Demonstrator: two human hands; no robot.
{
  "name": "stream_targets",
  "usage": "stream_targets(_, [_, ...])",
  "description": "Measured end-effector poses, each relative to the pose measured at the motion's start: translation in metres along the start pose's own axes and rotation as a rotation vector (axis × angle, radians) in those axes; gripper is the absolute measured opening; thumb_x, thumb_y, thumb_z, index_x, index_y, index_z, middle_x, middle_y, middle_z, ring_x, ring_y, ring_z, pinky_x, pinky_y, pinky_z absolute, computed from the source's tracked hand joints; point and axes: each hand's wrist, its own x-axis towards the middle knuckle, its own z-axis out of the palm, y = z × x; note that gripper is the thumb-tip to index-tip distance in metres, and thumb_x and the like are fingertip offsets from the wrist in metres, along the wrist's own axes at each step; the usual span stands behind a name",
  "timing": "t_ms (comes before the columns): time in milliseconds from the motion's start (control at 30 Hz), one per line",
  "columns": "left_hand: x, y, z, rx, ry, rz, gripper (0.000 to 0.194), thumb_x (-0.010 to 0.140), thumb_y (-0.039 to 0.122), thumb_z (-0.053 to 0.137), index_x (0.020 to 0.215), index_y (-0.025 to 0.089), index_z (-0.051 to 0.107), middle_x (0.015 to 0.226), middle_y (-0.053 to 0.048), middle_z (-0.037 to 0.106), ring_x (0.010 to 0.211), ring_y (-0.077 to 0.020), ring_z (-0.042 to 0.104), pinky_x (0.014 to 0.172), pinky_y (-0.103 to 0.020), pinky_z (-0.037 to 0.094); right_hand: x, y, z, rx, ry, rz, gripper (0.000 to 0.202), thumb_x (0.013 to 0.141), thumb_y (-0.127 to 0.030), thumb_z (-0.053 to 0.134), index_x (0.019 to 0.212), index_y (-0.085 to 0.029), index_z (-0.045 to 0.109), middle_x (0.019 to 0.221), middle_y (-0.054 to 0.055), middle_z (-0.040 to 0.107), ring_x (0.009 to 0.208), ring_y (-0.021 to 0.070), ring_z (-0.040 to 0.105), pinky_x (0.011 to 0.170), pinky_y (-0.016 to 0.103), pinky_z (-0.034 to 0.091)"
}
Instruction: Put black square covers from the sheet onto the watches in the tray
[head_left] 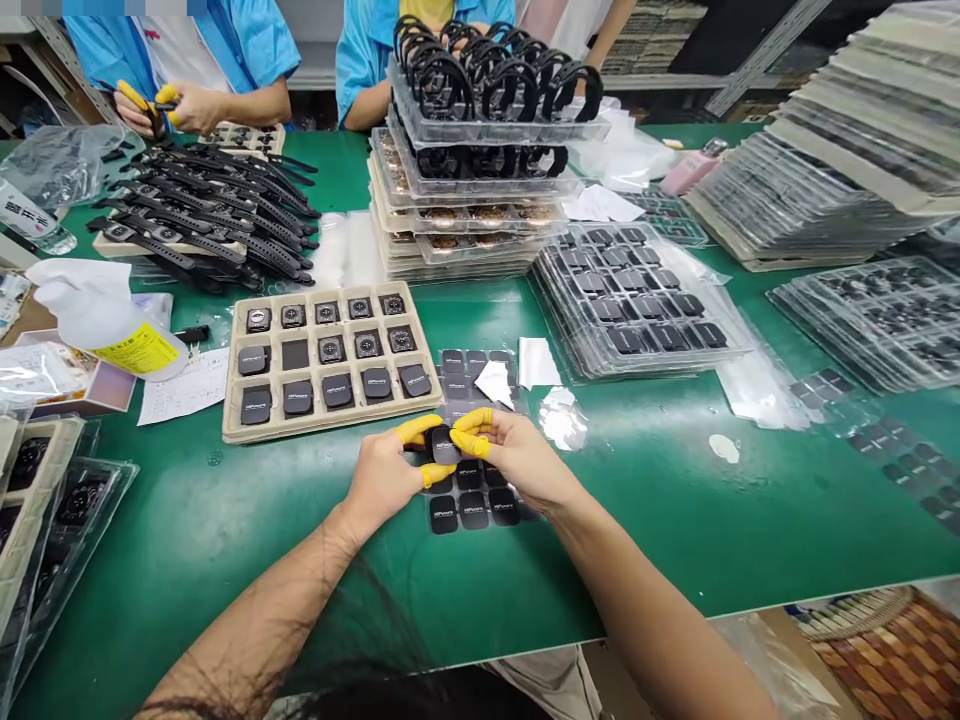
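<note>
My left hand [394,465], with yellow finger cots, grips a small square watch body [445,446] by its edges above the green table. My right hand [514,455], also in yellow finger cots, is closed at the watch's right edge, pinching the black film with white lettering that lies over its face. Beneath both hands is a sheet of black square film stickers [473,510], partly hidden by them. Just beyond my left hand sits a beige tray [337,408] of watch bodies. Several in its front row show lettered black faces, others have their backs up, and one slot is vacant.
Stacked trays of watches [480,190] rise at the back centre. Clear trays of black pieces [637,290] stand to the right. A white bottle [105,325] lies at left, near a pile of strapped watches [217,210]. Co-workers in blue sit across the table.
</note>
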Motion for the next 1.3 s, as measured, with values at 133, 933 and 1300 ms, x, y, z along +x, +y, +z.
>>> stream_targets(133, [-0.0003, 0.0005, -0.0003, 0.035, -0.029, 0.005, 0.055, 0.069, 0.027, 0.086, 0.122, 0.024, 0.073, 0.104, -0.004, 0.08, 0.092, -0.0215, 0.075, 0.089, -0.033, 0.06, 0.002, 0.0006, 0.0013, 0.04, -0.001, 0.058, 0.044, 0.055, -0.046, 0.093, 0.08, -0.019, 0.07, 0.082, 0.004, 0.073, 0.079, 0.0191, 0.068, 0.075, 0.037, 0.061])
stream_targets(933, [-0.0006, 0.0034, -0.0018, 0.077, -0.033, -0.008, 0.057, 0.069, 0.022, 0.084, 0.124, 0.025, 0.073, 0.098, -0.001, 0.079, 0.086, -0.0189, 0.072, 0.082, -0.03, 0.058, 0.0025, 0.0023, 0.0029, 0.014, 0.005, 0.049, 0.042, 0.061, -0.046, 0.09, 0.084, -0.019, 0.069, 0.082, 0.003, 0.072, 0.075, 0.0174, 0.067, 0.075, 0.036, 0.06])
stream_targets(1300, [0.0009, 0.0036, -0.0027, 0.002, -0.058, 0.003, 0.058, 0.067, 0.028, 0.087, 0.123, 0.023, 0.072, 0.102, -0.002, 0.08, 0.09, -0.021, 0.074, 0.087, -0.032, 0.059, -0.0021, 0.0036, 0.0022, -0.113, 0.005, -0.02, 0.068, 0.072, -0.047, 0.083, 0.128, -0.025, 0.051, 0.109, 0.003, 0.064, 0.068, 0.0127, 0.067, 0.065, 0.033, 0.059])
